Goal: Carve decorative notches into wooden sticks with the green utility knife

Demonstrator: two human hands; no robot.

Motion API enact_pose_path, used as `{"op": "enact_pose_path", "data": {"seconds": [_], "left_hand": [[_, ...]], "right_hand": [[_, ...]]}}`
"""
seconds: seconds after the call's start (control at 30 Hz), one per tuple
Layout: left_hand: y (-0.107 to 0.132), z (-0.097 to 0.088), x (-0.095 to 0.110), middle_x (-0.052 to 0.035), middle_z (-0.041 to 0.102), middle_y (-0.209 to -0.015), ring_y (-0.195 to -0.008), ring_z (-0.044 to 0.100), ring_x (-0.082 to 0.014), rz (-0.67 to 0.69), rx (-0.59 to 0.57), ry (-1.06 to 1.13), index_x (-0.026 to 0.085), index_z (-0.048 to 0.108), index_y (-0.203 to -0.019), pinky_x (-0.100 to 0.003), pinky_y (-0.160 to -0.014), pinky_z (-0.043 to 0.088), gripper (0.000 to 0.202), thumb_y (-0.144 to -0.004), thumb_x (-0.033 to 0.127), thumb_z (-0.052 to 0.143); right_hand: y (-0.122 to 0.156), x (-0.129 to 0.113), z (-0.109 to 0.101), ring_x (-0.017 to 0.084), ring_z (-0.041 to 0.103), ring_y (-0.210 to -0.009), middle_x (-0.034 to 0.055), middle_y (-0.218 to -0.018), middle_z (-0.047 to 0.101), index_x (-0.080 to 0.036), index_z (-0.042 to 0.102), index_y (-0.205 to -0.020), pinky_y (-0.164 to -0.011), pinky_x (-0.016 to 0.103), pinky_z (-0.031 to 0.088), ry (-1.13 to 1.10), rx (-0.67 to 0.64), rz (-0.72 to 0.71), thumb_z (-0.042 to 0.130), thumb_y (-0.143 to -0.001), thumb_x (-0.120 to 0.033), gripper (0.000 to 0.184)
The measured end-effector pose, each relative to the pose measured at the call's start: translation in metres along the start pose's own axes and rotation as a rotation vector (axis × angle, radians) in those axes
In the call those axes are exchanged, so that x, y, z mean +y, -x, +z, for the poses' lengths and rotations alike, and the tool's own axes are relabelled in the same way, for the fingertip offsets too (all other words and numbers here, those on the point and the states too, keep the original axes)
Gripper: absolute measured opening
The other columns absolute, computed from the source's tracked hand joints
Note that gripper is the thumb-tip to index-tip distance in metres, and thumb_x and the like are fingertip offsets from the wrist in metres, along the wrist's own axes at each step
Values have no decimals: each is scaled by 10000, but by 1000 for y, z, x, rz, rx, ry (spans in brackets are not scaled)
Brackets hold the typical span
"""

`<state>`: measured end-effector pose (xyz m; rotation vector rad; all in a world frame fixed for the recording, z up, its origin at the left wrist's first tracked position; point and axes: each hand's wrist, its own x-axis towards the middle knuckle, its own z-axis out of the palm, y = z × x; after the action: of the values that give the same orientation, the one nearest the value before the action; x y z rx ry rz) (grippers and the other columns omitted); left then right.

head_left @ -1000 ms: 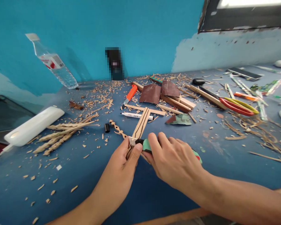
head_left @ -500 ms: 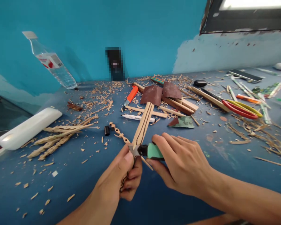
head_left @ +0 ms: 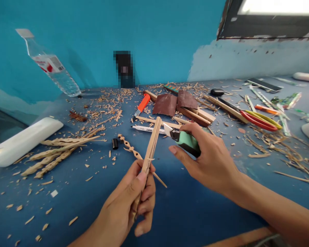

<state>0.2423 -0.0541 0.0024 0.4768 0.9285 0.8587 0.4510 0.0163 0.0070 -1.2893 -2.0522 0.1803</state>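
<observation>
My left hand [head_left: 134,200] is closed around the lower end of a flat wooden stick [head_left: 151,144] with dark lines along it, holding it tilted up and away over the blue table [head_left: 74,192]. A thin splinter sticks out sideways from it just above my thumb. My right hand [head_left: 208,157] grips a green utility knife [head_left: 184,139]; its short blade points left, close to the stick's upper part but apart from it.
Wood shavings lie all over the table. Carved twisted sticks [head_left: 59,151], a white case [head_left: 20,140], a tilted water bottle [head_left: 50,67], an orange cutter [head_left: 141,104], a marker [head_left: 144,128], sandpaper sheets [head_left: 175,101], wood strips and red-yellow scissors [head_left: 260,118] surround the hands.
The knife came off the stick near my left thumb and rose up and right, toward the stick's far end. My left hand shifted lower and raised the stick more steeply.
</observation>
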Motion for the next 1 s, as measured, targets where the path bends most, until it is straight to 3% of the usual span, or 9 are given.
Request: {"op": "enact_pose_path", "data": {"seconds": [0.1, 0.2, 0.27, 0.4, 0.53, 0.63, 0.77, 0.93, 1.0], "left_hand": [[-4, -5, -6, 64, 427, -719, -542, 340, -79, 77, -90, -56, 267, 555, -1021, -131, -351, 427, 289, -930, 517, 666], [-4, -8, -13, 48, 430, -776, -592, 407, -92, 87, -149, -125, 289, 525, -1087, -134, -371, 465, 216, -1000, 482, 568], [-2, -7, -14, 45, 434, -786, -595, 427, -93, 69, -147, -184, 298, 495, -1096, -125, -373, 447, 225, -1006, 495, 553], [3, 1, -10, 68, 424, -746, -501, 326, -46, -6, -89, -278, 297, 460, -1050, -73, -362, 244, 319, -976, 589, 564], [2, 5, -8, 109, 354, -651, -433, 228, -23, -4, -97, -281, 282, 445, -1025, -91, -373, 268, 329, -986, 595, 539], [0, 2, -4, 118, 334, -627, -413, 156, -22, 28, 11, -172, 279, 447, -948, -98, -335, 244, 376, -941, 626, 593], [6, 3, 10, 111, 414, -616, -403, 137, -18, 38, 66, -115, 274, 484, -917, -104, -316, 218, 411, -888, 649, 653], [11, 6, 15, 97, 442, -617, -446, 174, -22, -45, 56, -85, 270, 572, -986, -95, -360, 170, 418, -853, 641, 709], [7, 2, 11, 91, 447, -627, -428, 177, -21, -36, 6, -51, 265, 605, -999, -100, -334, 181, 405, -852, 627, 716]], "right_hand": [[-3, -8, -2, 95, 438, -544, -74, -647, 543, -203, 604, -880, -524, 247, 318, -275, -224, 50, 713, -915, -345, 183], [0, -18, -4, 83, 459, -591, -65, -707, 584, -191, 648, -881, -541, 215, 359, -547, -387, 45, 710, -917, -295, 126], [3, -22, -4, 79, 460, -601, -68, -716, 590, -191, 666, -902, -542, 197, 370, -642, -420, 84, 707, -909, -250, 72], [7, -20, -3, 70, 389, -544, -86, -631, 522, -191, 645, -849, -478, 189, 311, -668, -444, 169, 665, -880, -131, 70], [7, -14, -6, 71, 382, -535, -87, -637, 538, -197, 636, -876, -487, 194, 316, -662, -489, 125, 640, -864, -89, 109], [5, -10, -10, 68, 373, -517, -98, -610, 516, -203, 606, -849, -482, 202, 298, -619, -498, 79, 614, -828, -35, 170], [0, -3, -13, 78, 356, -512, -93, -596, 474, -207, 587, -821, -470, 215, 297, -574, -416, 54, 641, -886, -139, 109], [-7, 8, -5, 128, 557, -737, -8, -880, 639, -215, 612, -965, -660, 245, 419, -268, -3, -4, 621, -898, -136, 103], [-7, 10, -3, 145, 599, -805, 7, -942, 664, -221, 607, -1005, -699, 252, 425, -155, 51, -41, 642, -891, -141, 144]]}}
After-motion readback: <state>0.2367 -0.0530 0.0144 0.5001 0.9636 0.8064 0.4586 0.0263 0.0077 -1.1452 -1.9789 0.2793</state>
